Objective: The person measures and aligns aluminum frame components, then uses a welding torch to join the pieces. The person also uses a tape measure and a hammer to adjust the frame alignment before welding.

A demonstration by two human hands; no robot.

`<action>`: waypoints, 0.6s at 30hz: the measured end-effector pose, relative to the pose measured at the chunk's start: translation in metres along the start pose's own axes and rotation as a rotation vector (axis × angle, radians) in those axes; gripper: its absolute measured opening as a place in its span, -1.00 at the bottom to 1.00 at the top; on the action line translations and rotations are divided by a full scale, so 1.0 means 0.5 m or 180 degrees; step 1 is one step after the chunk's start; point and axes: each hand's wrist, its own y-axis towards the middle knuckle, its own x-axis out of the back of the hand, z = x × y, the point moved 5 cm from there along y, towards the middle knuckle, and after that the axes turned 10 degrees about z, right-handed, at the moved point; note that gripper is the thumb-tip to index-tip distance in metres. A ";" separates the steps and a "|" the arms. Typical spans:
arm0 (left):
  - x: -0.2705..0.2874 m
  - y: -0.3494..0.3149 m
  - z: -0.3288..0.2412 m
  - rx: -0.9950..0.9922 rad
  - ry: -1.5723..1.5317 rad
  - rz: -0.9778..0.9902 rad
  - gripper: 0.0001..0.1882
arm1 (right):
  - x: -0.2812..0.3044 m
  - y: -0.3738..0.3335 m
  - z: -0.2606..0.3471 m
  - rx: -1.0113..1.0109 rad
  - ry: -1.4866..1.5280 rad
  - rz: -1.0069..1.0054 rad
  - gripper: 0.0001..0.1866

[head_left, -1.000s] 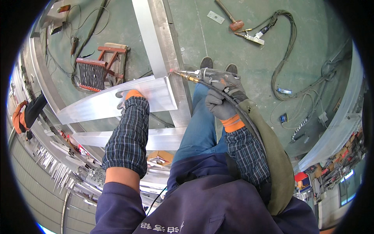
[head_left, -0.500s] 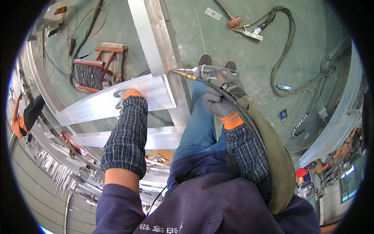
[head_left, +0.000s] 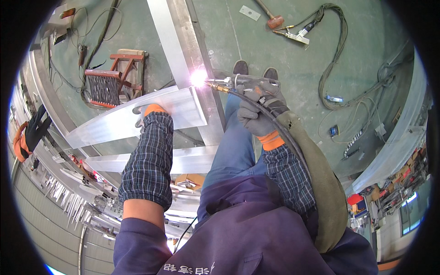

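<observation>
My right hand [head_left: 261, 110], in a grey glove with an orange cuff, is closed round a welding torch [head_left: 259, 85] with a brass fitting and a black hose. At the torch tip a bright pink-white arc [head_left: 199, 78] glows where two aluminium bars meet. My left hand [head_left: 139, 111], also gloved, is on the wide silver aluminium beam [head_left: 183, 107] left of the arc. Its fingers show only in part and seem to grip the beam; my checked sleeve hides the rest. The beam's right end meets a long aluminium frame bar [head_left: 195, 41].
A small wooden-framed stool [head_left: 105, 87] stands on the green floor at left. A mallet [head_left: 275, 22], another torch [head_left: 298, 36] and a thick cable [head_left: 339, 50] lie at far right. A person [head_left: 27, 137] is at the left edge. Below the beam runs another aluminium bar [head_left: 192, 158].
A bright arc has lit at the torch tip, where there was only a small reddish spot. Both hands stay nearly in place. The person at the left edge has shifted slightly.
</observation>
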 end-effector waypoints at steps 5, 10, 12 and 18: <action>0.002 -0.001 0.000 -0.0010 0.0032 0.0004 -0.13 | 0.004 0.002 0.003 -0.0025 -0.0083 0.0123 -0.42; 0.006 -0.003 0.000 -0.0011 0.0056 0.0001 -0.14 | 0.000 -0.001 -0.003 -0.0022 -0.0090 0.0111 -0.41; 0.010 -0.004 -0.002 -0.0013 0.0062 -0.0007 -0.14 | -0.002 0.002 0.005 -0.0063 -0.0216 0.0235 -0.40; 0.017 -0.013 -0.011 -0.0030 0.0135 -0.0016 -0.14 | -0.005 -0.002 0.007 -0.0182 -0.0328 0.0250 -0.38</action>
